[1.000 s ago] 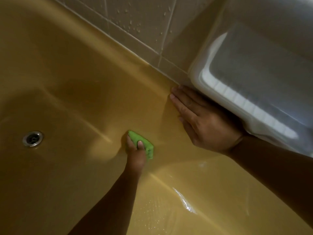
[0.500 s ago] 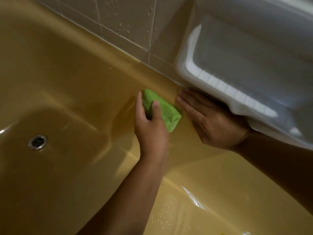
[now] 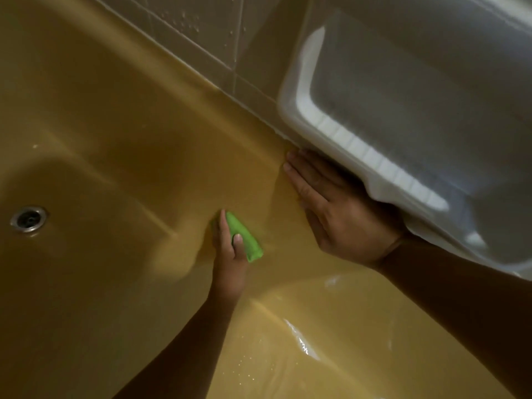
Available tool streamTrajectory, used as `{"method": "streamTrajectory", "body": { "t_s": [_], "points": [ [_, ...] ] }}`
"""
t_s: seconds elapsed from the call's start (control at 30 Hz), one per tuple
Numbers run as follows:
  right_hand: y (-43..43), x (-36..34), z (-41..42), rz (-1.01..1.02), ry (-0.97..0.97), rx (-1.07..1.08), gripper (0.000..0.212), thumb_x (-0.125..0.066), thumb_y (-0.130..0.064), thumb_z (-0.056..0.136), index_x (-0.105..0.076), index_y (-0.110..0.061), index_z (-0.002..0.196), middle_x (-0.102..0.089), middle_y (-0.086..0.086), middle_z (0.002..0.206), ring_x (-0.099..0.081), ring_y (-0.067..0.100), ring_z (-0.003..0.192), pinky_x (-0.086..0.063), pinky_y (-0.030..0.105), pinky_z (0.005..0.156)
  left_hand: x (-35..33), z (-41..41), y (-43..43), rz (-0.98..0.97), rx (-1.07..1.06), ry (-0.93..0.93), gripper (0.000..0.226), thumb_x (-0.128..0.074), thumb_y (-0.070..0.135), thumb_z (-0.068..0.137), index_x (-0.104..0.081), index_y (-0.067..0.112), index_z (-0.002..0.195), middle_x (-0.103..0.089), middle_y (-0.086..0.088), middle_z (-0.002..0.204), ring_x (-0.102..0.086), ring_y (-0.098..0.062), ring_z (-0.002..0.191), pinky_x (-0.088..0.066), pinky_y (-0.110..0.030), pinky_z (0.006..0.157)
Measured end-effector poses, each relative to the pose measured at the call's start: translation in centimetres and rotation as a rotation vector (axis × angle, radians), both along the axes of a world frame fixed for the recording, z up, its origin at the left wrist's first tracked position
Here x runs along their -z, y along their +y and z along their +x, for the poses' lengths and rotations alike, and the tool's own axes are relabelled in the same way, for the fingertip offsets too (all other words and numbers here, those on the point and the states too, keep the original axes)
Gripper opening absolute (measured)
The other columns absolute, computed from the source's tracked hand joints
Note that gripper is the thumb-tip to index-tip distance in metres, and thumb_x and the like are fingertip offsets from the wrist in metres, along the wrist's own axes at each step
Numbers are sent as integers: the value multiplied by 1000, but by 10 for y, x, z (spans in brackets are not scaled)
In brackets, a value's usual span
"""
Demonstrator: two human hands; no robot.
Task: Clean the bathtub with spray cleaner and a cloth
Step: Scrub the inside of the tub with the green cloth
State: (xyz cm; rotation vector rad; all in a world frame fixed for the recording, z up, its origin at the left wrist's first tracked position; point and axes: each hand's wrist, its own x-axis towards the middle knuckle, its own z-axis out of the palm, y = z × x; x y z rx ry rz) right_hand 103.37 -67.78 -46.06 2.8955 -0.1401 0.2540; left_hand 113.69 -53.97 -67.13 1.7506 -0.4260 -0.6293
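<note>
The yellow bathtub (image 3: 115, 133) fills the view, its inner wall sloping down to the floor. My left hand (image 3: 230, 254) grips a folded green cloth (image 3: 246, 240) and presses it against the lower part of the tub's inner wall. My right hand (image 3: 336, 208) lies flat, fingers straight, on the tub wall just under the white tray, to the right of the cloth. No spray cleaner bottle is in view.
A white plastic tray (image 3: 359, 156) juts out from the tiled wall (image 3: 201, 33) over the tub's rim, above my right hand. The metal drain (image 3: 28, 218) sits in the tub floor at the left. Wet streaks glisten on the tub (image 3: 299, 338) near me.
My left hand has dragged the green cloth down the tub wall from near the rim to the lower wall. My right hand has stayed flat in place.
</note>
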Motion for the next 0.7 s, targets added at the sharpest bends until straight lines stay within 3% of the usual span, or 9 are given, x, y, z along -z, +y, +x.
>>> {"method": "streamTrajectory", "body": {
  "t_s": [0.1,0.13,0.23,0.33,0.53,0.7],
  "points": [
    [-1,1,1,-24,9,-6,68,-57,-6,95,-33,4,157,-31,22,165,-25,36,156,-29,51,124,38,-8,1,113,-50,197,69,-33,48,102,-3,39,163,-6,0,173,-18,-22,156,-20,-41,128],
    [-1,1,1,-22,10,-4,67,-57,-6,96,-32,4,158,-31,21,165,-25,36,156,-29,51,124,39,-11,-2,117,-89,292,68,-34,48,104,0,44,162,-4,4,173,-18,-21,156,-20,-45,128],
    [-4,3,1,-11,6,-7,67,-57,-6,96,-33,4,157,-31,22,165,-25,36,156,-30,53,123,5,-25,-14,23,-210,473,64,-40,34,112,-3,44,163,-18,12,164,-33,-10,142,-27,-31,118],
    [-3,1,-2,-7,-11,-13,65,-57,-6,96,-35,4,157,-32,21,165,-26,37,155,-30,54,123,-46,-37,-19,-139,-256,479,63,-48,31,110,-16,48,161,-35,5,163,-47,-10,132,-40,-28,109],
    [-1,-4,-54,-41,-29,-6,63,-54,-4,96,-37,4,156,-35,22,163,-31,38,153,-30,50,124,-150,-43,-25,-440,-130,286,62,-58,32,106,-28,53,156,-44,20,155,-54,1,132,-51,-19,97],
    [-1,-4,-64,-13,-26,10,66,-58,-3,93,-38,4,155,-35,21,163,-32,37,153,-32,50,123,-154,-50,-23,-352,-73,54,65,-52,43,106,-14,54,158,-33,14,165,-45,-5,143,-47,-31,113]
  ]
}}
